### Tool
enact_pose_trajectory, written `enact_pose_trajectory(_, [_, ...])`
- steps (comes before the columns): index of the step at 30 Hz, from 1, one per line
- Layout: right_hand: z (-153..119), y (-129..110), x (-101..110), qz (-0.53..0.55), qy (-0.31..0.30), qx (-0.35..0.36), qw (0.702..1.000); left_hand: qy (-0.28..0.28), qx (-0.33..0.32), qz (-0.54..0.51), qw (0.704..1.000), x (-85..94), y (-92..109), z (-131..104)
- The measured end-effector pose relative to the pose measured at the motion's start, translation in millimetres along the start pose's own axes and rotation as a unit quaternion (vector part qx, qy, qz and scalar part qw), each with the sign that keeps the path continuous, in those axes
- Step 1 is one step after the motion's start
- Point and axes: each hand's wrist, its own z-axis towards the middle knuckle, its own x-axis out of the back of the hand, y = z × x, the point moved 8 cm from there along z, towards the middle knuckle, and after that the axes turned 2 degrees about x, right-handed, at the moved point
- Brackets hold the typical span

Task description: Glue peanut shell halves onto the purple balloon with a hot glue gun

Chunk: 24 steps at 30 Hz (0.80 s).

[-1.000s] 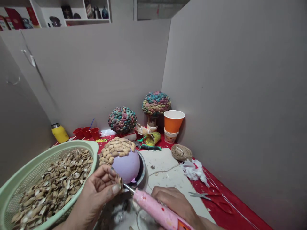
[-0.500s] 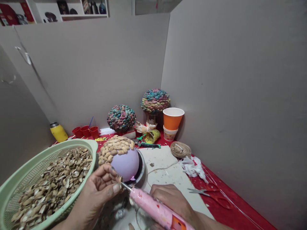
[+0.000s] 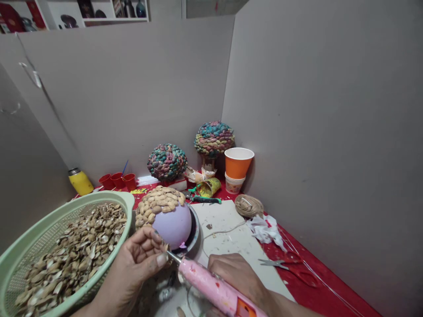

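Between the thumb and fingers of my left hand (image 3: 139, 259) is a peanut shell (image 3: 169, 255), mostly hidden by the fingertips. My right hand (image 3: 236, 277) is wrapped round a pink hot glue gun (image 3: 211, 281), whose metal nozzle points left and meets the shell. Just behind my left hand, a lilac balloon (image 3: 173, 226) rests in a dark round bowl (image 3: 194, 242). Peanut shells (image 3: 160, 202) cover the balloon's top and left side; its lower right is bare. A green colander (image 3: 128, 211) full of loose peanut shells (image 3: 79, 251) stands left of my hand.
Two balls of coloured shells (image 3: 167, 162) stand at the back, beside an orange paper cup (image 3: 237, 166) on stacked cups. Red-handled scissors (image 3: 280, 264), crumpled tissue (image 3: 267, 231) and a twine ball (image 3: 248, 206) lie right. Pliers (image 3: 206, 200) and a yellow bottle (image 3: 80, 182) are farther back.
Both hands stay almost still, with the glue gun's nozzle held at the shell. The view has shifted only very slightly.
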Motion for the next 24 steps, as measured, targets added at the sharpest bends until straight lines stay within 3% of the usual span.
enact_pose_trajectory(3, [1, -5, 5, 0.003, 0.034, 0.03, 0.999, -0.004, -0.001, -0.003, 1.0, -0.1, -1, 0])
enact_pose_trajectory(10, [9, -8, 16, 0.005, 0.06, 0.016, 0.998, -0.008, 0.002, -0.01, 1.0, -0.1, -2, 0])
enact_pose_trajectory(24, [4, -3, 15, 0.009, 0.039, -0.015, 0.999, -0.006, -0.003, -0.005, 1.0, 1.8, -2, 0])
